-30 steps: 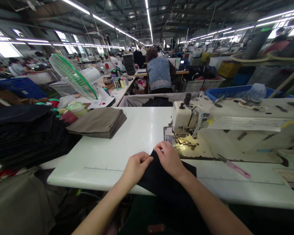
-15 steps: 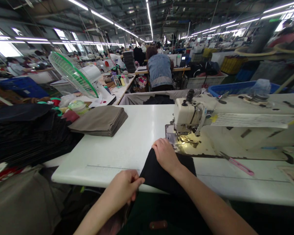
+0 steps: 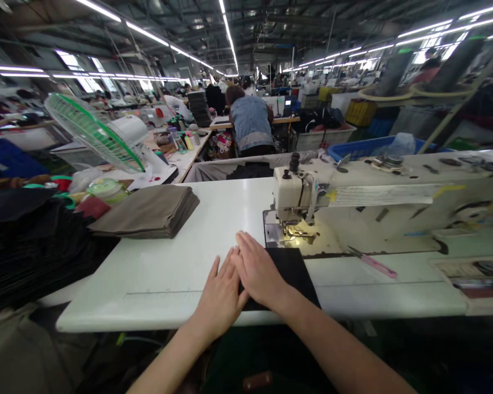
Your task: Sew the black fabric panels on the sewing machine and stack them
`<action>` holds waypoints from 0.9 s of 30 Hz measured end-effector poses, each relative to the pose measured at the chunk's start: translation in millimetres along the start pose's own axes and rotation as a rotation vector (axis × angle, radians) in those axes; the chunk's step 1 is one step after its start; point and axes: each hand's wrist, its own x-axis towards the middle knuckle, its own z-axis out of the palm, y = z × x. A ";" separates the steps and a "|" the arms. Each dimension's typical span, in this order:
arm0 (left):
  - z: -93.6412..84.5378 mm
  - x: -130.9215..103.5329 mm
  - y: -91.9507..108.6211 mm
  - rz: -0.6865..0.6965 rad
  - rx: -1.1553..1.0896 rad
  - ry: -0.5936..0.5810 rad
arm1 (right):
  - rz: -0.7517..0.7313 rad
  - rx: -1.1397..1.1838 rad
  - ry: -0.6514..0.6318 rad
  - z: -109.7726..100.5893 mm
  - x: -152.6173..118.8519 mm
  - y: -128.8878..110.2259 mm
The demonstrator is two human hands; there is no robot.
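Note:
A piece of black fabric lies on the white sewing table, partly covered by my hands and forearm. My left hand rests flat at its left edge, fingers stretched out. Over the fabric's upper left side lies my right hand, its fingers extended and touching the left hand's fingertips. Just beyond stands the sewing machine, its presser foot lit and apart from the fabric. Pink-handled thread snips lie to the right of the fabric.
A stack of brown-grey fabric pieces sits at the table's left, near a pile of black fabric. Behind them stands a green-rimmed fan. A person in a denim vest bends over a table ahead.
My left hand has moved from pinching the fabric's near left corner up onto the table, flattening beside my right hand. The fabric now lies flatter. The view has shifted rightward.

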 end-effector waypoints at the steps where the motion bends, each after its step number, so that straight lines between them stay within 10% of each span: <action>1: -0.3 -1.4 -0.1 0.002 0.023 -0.003 | 0.024 0.008 -0.014 2.8 -8.1 -3.2; 14: 2.1 -1.8 0.0 -0.039 0.029 0.100 | 0.186 -0.287 0.028 -55.3 -102.3 75.6; 22: 4.6 -2.2 -2.7 -0.017 0.047 0.110 | 0.133 -0.246 0.048 -39.0 -88.6 33.2; 27: 1.0 -5.0 -15.4 -0.001 0.039 0.078 | 0.143 -0.243 0.022 -49.9 -108.4 55.4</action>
